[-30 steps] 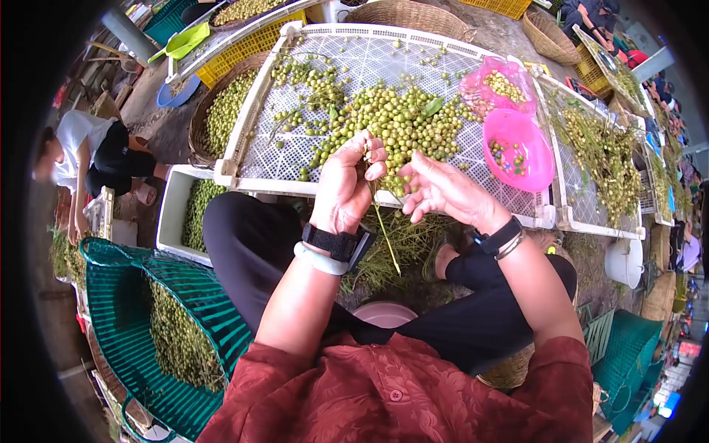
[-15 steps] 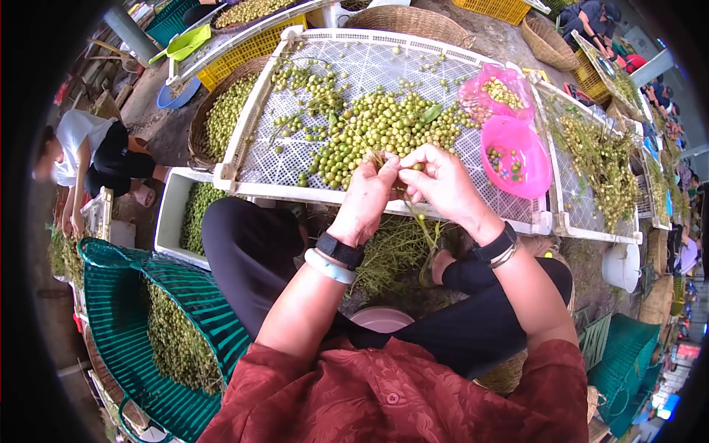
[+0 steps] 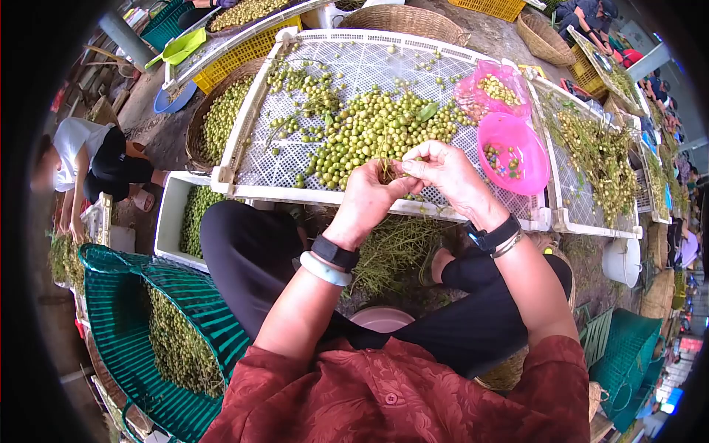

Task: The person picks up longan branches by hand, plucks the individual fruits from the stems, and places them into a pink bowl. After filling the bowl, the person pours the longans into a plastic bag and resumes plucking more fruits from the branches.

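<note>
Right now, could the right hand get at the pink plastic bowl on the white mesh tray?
Probably yes: the right hand is close to the pink plastic bowl, and nothing visible blocks the gap, though it would first have to part from the left hand.

Before me lies a tray (image 3: 362, 55), fruit (image 3: 373, 136) heaped on it, a bowl (image 3: 533, 166) at its right end. A second tray (image 3: 577, 196) sits right of it. On my left stand a tub (image 3: 170, 214) and a basket (image 3: 111, 295).

Yellow-green fruits (image 3: 377, 133), white latticed tray (image 3: 295, 195)
</note>
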Demonstrator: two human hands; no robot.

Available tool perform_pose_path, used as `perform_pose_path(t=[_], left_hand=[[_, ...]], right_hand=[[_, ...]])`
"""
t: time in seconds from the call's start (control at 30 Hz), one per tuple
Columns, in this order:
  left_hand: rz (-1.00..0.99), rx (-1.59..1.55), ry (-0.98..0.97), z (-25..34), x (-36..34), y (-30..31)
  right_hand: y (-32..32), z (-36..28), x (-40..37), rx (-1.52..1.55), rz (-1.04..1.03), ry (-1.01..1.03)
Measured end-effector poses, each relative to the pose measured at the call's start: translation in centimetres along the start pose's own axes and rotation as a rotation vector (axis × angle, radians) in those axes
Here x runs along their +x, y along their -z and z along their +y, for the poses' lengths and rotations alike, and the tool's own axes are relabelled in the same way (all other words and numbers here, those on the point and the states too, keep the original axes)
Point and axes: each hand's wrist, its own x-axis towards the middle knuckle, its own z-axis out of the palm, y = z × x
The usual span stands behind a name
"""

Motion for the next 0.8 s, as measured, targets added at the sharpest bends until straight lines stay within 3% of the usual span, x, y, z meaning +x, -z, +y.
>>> perform_pose_path(t=[0.2, 0.3, 0.4, 0.5, 0.67, 0.8], left_hand=[[0.07, 0.393, -0.102, 0.8, -0.3, -0.1], [0.054, 0.382, -0.113, -0.4, -0.1, 0.0], [0.052, 0.234, -0.104, -0.8, -0.2, -0.3], [-0.036, 0.001, 0.121, 1.0, -0.8, 0.1], [-0.15, -0.348, 0.148, 0.5, -0.2, 0.9], [-0.014, 0.108, 0.082, 2.2, -0.7, 0.0]], right_hand=[[0.0, -0.6, -0.3, -0.06, 0.007, -0.06], [-0.1, 0.2, -0.1, -0.136, -0.051, -0.038], [-0.2, -0.9, -0.4, -0.226, -0.08, -0.065], [0.7, -0.9, -0.3, -0.011, -0.129, -0.083], [1.9, -1.6, -0.6, 0.267, -0.217, -0.144], [1.9, -1.8, -0.6, 0.149, -0.177, -0.096]])
